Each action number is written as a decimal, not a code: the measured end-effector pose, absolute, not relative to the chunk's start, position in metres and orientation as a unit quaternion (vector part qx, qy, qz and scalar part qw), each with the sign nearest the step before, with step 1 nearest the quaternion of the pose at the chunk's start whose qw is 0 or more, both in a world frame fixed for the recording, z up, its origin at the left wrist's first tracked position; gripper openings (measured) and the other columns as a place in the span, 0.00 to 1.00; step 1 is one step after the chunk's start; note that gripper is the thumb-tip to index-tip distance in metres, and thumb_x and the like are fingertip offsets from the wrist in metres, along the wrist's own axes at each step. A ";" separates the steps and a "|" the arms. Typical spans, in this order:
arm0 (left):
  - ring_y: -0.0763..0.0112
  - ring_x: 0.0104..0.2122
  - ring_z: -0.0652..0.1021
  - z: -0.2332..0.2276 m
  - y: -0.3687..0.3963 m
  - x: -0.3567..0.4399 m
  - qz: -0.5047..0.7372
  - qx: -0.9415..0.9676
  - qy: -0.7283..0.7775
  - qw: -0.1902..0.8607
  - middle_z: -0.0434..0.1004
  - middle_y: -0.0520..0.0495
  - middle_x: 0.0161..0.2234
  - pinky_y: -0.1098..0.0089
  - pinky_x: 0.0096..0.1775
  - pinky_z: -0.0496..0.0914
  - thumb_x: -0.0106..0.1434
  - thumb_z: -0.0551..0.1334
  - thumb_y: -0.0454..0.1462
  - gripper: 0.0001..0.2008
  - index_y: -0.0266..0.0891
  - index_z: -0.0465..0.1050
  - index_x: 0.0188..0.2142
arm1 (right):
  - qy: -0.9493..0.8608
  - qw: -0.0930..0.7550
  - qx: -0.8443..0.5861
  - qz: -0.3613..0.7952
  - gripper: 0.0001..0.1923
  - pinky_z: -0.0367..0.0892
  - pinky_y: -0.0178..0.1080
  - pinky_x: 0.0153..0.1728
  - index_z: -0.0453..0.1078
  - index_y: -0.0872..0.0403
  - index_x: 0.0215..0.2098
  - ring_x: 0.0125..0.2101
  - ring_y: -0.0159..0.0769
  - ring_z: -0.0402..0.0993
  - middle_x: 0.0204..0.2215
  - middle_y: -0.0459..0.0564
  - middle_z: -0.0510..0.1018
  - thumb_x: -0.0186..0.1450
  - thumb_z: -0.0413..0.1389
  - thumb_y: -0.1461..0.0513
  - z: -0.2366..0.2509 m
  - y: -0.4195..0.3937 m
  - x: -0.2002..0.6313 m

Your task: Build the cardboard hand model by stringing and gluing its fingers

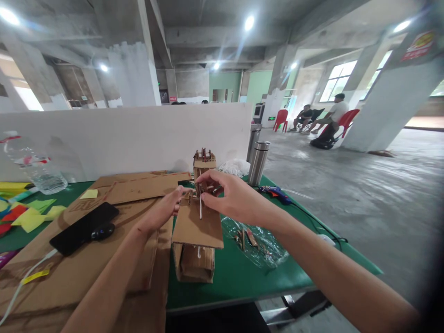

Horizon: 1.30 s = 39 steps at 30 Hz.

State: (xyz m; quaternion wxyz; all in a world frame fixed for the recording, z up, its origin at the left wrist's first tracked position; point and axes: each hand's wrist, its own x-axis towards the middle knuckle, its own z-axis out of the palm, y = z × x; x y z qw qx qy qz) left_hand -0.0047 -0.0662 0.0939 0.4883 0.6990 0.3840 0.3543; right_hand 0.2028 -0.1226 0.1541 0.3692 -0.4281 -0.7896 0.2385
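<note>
A cardboard model [199, 226] stands on the green table in front of me, with a flat sloping top panel, a hollow box below and a tall tower behind. A white string [200, 210] hangs from the tower over the panel, and a short end shows under its front edge. My right hand [225, 192] is closed at the tower, thumb and fingers pinching around the string. At the panel's upper left corner, my left hand [166, 208] grips the cardboard edge with its fingertips, partly hidden by the model.
Cardboard sheets [135, 259] cover the left side, carrying a black phone [85, 226] and a dark mouse-like object [103, 231]. Clear plastic with scraps [256, 245], a glue gun [277, 194] and a steel flask [259, 164] lie right. A water bottle [38, 166] leans left.
</note>
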 end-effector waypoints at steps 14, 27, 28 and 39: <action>0.66 0.42 0.78 0.120 -0.092 -0.006 0.402 0.771 0.326 0.372 0.79 0.48 0.40 0.67 0.44 0.73 0.61 0.65 0.42 0.12 0.42 0.70 0.43 | -0.795 0.362 -0.417 0.250 0.10 0.68 0.41 0.35 0.69 0.52 0.42 0.36 0.37 0.74 0.37 0.48 0.79 0.60 0.55 0.64 0.153 -0.118 0.205; 0.68 0.40 0.77 0.121 -0.097 -0.001 0.405 0.769 0.338 0.360 0.74 0.49 0.38 0.69 0.40 0.73 0.62 0.63 0.41 0.10 0.42 0.67 0.41 | -0.807 0.334 -0.432 0.226 0.09 0.62 0.39 0.28 0.64 0.51 0.39 0.29 0.34 0.68 0.30 0.45 0.74 0.58 0.54 0.63 0.160 -0.122 0.203; 0.68 0.40 0.77 0.121 -0.097 -0.001 0.405 0.771 0.337 0.359 0.74 0.49 0.39 0.69 0.40 0.73 0.62 0.63 0.41 0.10 0.42 0.67 0.41 | -0.808 0.331 -0.432 0.226 0.09 0.62 0.38 0.27 0.64 0.51 0.38 0.28 0.33 0.67 0.29 0.44 0.74 0.58 0.54 0.63 0.160 -0.122 0.203; 0.68 0.40 0.77 0.121 -0.098 -0.002 0.405 0.774 0.328 0.360 0.73 0.49 0.39 0.69 0.41 0.73 0.63 0.62 0.41 0.10 0.42 0.67 0.41 | -0.836 0.308 -0.402 0.212 0.10 0.61 0.38 0.27 0.63 0.52 0.39 0.26 0.32 0.64 0.26 0.43 0.71 0.57 0.53 0.64 0.163 -0.117 0.204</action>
